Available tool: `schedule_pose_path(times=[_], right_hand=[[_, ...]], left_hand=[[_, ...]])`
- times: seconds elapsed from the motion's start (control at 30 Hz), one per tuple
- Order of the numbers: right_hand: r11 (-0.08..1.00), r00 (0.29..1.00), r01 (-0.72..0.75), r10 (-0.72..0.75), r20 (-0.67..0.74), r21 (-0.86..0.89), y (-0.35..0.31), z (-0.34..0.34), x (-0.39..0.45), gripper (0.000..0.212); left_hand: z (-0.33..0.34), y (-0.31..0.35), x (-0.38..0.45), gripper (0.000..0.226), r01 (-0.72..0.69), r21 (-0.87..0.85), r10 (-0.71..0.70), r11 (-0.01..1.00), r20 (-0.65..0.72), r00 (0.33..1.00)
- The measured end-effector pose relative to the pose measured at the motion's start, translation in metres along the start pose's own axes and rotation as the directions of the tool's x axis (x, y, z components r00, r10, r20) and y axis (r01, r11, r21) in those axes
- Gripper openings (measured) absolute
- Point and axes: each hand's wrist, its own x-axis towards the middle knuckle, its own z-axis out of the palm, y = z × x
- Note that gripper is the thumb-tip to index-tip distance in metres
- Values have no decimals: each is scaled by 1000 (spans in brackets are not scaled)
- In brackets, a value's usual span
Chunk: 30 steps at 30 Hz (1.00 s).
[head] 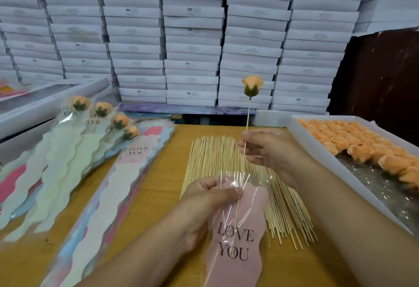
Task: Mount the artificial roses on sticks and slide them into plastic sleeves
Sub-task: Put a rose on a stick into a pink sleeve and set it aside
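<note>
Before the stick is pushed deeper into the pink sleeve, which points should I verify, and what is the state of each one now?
1. Rose sits on the top of the stick: ok.
2. Right hand pinches the stick below the rose: ok.
3. Left hand holds the pink sleeve at its clear top: ok.
4. Lower end of the stick is already inside the sleeve, near the words LOVE YOU: ok.
5. Stick tip has not pierced the plastic: cannot tell.
6. Rose fully inside the sleeve: not ok, it is far above the opening.
</note>
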Motion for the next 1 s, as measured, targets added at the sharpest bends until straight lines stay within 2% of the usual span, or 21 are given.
schedule_pose_path(times=[0.1,0.2,0.53,0.6,0.7,0.77,0.9,1.0], right_hand=[[999,997,15,-12,-82,29,-12,-5,9,7],[1000,996,7,-5,-87,20,-14,-8,10,9],[992,988,-66,79,132,-103,11,-4,-21,11],[989,983,-86,104,150,-124,16,-1,-26,10],[990,976,-112,126,177,-89,18,1,-31,8],[989,975,-110,126,183,-94,16,1,-31,8],[995,991,-92,95,94,-42,5,2,-21,14],[993,994,-108,107,7,43,-2,3,-13,12]], left_hand=[[1,-3,-1,28,12,19,-13,1000,25,1000],[1,-3,-1,42,14,7,-14,1000,5,1000],[2,7,-3,52,25,-117,-20,993,40,999],[2,8,-4,46,20,-130,-11,991,66,998],[3,8,-6,26,25,-134,-14,991,81,997],[3,7,-6,30,28,-136,-17,990,83,996],[5,5,-8,56,36,-143,-30,989,47,998],[6,3,-9,46,42,-142,-34,989,53,998]])
